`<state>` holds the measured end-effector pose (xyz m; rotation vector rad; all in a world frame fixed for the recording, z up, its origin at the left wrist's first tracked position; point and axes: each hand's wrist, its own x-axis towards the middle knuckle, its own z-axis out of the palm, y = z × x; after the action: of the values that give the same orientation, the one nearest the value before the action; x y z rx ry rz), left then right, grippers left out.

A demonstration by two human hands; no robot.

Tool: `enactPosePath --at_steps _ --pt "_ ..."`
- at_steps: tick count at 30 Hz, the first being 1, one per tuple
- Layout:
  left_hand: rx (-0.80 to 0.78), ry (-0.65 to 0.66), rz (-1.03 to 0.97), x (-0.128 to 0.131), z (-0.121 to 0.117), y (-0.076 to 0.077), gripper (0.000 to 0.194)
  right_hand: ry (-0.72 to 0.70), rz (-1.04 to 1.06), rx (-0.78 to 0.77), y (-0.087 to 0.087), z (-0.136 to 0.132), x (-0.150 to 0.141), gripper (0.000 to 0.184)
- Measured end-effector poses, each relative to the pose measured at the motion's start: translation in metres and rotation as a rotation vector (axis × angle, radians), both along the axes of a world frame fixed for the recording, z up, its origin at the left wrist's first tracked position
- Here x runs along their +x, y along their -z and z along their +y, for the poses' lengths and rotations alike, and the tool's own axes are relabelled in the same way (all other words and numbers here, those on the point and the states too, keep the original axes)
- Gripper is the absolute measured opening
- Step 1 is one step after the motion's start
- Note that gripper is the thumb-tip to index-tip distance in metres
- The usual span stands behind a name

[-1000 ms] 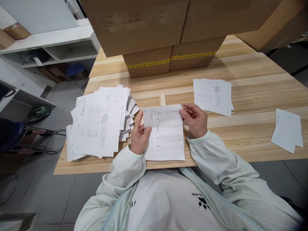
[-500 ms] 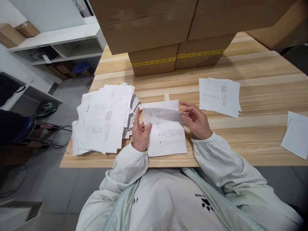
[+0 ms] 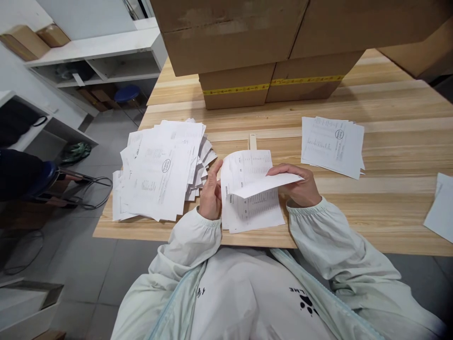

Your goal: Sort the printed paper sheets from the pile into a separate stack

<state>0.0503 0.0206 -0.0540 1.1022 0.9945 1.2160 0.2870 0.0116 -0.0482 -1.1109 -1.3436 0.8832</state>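
At the lower centre of the frame, I have the right hand (image 3: 296, 185) pinching the top sheet (image 3: 266, 185), which lay flat a second ago and now curls up, baring print on the sheets beneath (image 3: 255, 216); I judge that lets them be looked through singly. The left hand (image 3: 211, 194) rests along their left edge; I can't tell how firmly it grips. Beyond are a loose pile (image 3: 155, 174) centre-left, a smaller stack (image 3: 331, 148) centre-right, and cartons (image 3: 233, 89) up top
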Motion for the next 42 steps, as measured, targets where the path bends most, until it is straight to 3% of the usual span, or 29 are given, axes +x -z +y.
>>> enactPosePath --at_steps 2,5,11,17,22,27,29,32,35,37,39,42 --pt "-0.104 0.077 -0.116 0.0 0.001 -0.001 0.082 -0.028 0.062 0.001 0.001 0.001 0.003 0.022" --pt "-0.107 0.112 -0.19 0.001 0.001 -0.003 0.096 -0.057 0.262 -0.066 0.003 0.002 0.004 0.026" --pt "-0.042 0.055 -0.258 0.004 0.001 -0.005 0.092 -0.075 0.528 -0.17 0.001 0.005 -0.001 0.03" --pt "-0.072 0.097 -0.263 0.004 0.001 -0.005 0.085 0.071 0.504 -0.278 0.011 0.008 -0.003 0.034" --pt "-0.097 0.103 -0.223 0.004 0.001 -0.001 0.06 0.278 0.312 -0.187 0.013 0.008 -0.011 0.029" --pt "-0.1 0.157 -0.063 0.002 0.002 0.007 0.054 0.25 0.223 -0.056 0.013 0.006 -0.02 0.031" --pt "0.012 0.128 -0.001 0.002 0.004 -0.001 0.048 0.213 0.246 0.01 0.009 0.008 -0.019 0.044" --pt "0.277 0.11 0.093 0.005 0.006 -0.032 0.04 0.061 0.293 -0.013 -0.003 0.009 -0.014 0.063" --pt "0.478 0.123 0.156 0.007 0.007 -0.069 0.036 -0.083 0.263 -0.01 -0.019 0.006 -0.01 0.053" --pt "0.538 0.14 0.165 0.008 0.006 -0.084 0.035 -0.076 0.232 0.052 -0.026 0.001 -0.011 0.044" --pt "0.533 0.144 0.162 0.008 0.005 -0.087 0.036 -0.038 0.225 0.094 -0.027 -0.003 -0.013 0.039" --pt "0.451 0.136 0.169 0.007 0.003 -0.075 0.039 -0.032 0.22 0.067 -0.019 -0.008 -0.018 0.037"
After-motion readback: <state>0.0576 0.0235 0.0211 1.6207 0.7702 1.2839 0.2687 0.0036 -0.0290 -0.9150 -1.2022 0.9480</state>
